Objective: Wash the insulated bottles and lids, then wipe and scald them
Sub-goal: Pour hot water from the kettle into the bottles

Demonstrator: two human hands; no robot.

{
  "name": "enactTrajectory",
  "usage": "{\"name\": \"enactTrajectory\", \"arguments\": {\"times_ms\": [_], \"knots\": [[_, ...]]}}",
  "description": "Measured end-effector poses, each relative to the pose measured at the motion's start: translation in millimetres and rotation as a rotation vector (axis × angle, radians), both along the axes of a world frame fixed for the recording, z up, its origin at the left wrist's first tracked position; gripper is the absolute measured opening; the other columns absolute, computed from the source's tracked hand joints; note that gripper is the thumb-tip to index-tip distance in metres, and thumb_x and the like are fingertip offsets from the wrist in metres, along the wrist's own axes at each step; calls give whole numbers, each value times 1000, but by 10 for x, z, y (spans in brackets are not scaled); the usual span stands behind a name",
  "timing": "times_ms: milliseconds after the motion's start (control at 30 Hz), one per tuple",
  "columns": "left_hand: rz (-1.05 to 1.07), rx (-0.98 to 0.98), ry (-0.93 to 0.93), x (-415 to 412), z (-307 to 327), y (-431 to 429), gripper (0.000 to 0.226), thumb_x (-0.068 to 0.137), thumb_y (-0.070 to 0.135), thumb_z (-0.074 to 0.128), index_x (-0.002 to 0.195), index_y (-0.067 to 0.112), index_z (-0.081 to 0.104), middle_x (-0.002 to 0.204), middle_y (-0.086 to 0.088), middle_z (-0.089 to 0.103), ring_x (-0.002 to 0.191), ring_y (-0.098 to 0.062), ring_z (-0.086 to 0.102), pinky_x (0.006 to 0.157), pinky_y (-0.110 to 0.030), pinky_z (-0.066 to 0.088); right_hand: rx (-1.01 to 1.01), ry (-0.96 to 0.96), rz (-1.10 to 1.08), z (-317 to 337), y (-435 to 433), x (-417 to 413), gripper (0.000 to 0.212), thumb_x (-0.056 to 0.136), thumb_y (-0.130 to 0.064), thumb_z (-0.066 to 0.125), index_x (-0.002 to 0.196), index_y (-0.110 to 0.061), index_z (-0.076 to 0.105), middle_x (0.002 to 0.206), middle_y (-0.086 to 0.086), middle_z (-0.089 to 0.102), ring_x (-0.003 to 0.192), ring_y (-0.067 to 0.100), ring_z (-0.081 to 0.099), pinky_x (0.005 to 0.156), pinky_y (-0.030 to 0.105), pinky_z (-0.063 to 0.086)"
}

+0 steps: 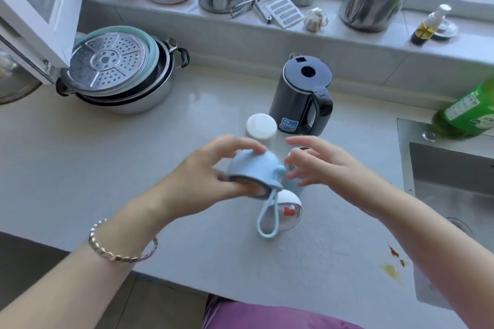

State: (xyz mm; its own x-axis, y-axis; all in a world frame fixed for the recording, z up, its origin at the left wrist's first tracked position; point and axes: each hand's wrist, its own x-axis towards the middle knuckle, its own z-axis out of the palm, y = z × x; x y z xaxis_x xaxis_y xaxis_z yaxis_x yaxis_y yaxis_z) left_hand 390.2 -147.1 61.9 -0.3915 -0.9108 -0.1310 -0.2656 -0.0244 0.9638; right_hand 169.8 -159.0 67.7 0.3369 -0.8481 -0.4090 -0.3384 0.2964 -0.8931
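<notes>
1. Left hand (205,171) grips the tilted blue lid (254,165) above the counter (107,168), in front of the kettle (299,93)
2. Right hand (320,163) is spread, holding nothing, just beside the lid
3. Counter lies open leftward; the sink (451,176) edge is at right

The pale blue lid (254,168) in your left hand (197,176) looks like smooth, matt plastic, and its loop strap (267,218) looks soft and rubbery. The white cap (261,125) is smooth and satin. Your kettle (299,96) has a glossy black plastic top and handle. The table (93,163) is pale, faintly speckled stone with a slight sheen. The sink (449,168) is brushed metal.
</notes>
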Motion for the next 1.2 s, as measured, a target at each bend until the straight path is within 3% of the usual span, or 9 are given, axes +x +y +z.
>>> {"name": "enactTrajectory", "arguments": {"times_ms": [133,267,400,467,567,667,900,1133,1200], "knots": [[-125,-273,3,-493,40,-291,53,68,32,75,116,43,54,117,17,52,117,-3,47,85,-22,52,87,-137,60,124,-142,-160,41,73,-36,61,112,-24,59,99,7,69,87,21,68,74,26,55],[-156,-115,-76,-674,-487,-475,84,77,6,69,141,31,22,145,12,33,133,2,31,99,-10,37,-97,178,-244,-153,-255,-577,59,71,-15,79,119,-31,50,111,0,59,82,11,62,62,12,50],[-162,139,-276,-798,-1017,-557,89,78,3,65,149,15,11,151,2,25,139,-12,26,107,-28,36,-204,290,-202,-575,-269,-743,69,66,-4,78,116,-40,47,116,-1,54,98,15,58,76,17,49],[-199,228,-292,-877,-1148,-616,94,76,6,69,149,18,10,143,6,33,129,-11,37,99,-24,40,-263,259,-104,-699,-291,-668,72,65,-1,77,112,-45,44,115,-7,51,106,14,53,83,12,45],[-227,228,-178,-937,-1254,-721,87,68,1,76,135,31,30,126,12,50,114,-5,49,86,-8,42,-349,277,22,-739,-388,-539,73,66,-1,76,119,-37,42,119,-8,47,110,-1,46,90,3,34],[-214,192,-231,-940,-1338,-779,81,61,10,85,120,39,38,113,16,56,107,-5,54,92,-18,45,-382,292,125,-741,-443,-523,72,65,-3,75,121,-34,42,122,-9,46,110,-15,40,90,1,30],[-161,90,-227,-940,-1419,-752,68,59,12,86,106,40,47,95,18,62,90,-5,58,81,-21,50,-418,379,313,-722,-517,-548,68,62,-12,74,124,-26,49,119,-12,49,111,0,47,93,11,37],[-167,79,-250,-936,-1424,-754,62,60,9,84,108,33,51,84,24,58,74,17,52,67,-3,41,-425,620,56,-805,-310,-271,71,62,-31,81,124,-23,47,120,-10,48,105,15,53,87,31,44],[-168,91,-235,-932,-1417,-760,63,61,6,83,107,34,50,84,24,58,74,18,52,69,-6,44,-430,653,33,-802,-321,-240,71,62,-32,81,123,-21,46,121,-6,49,103,17,53,85,31,44]]}}
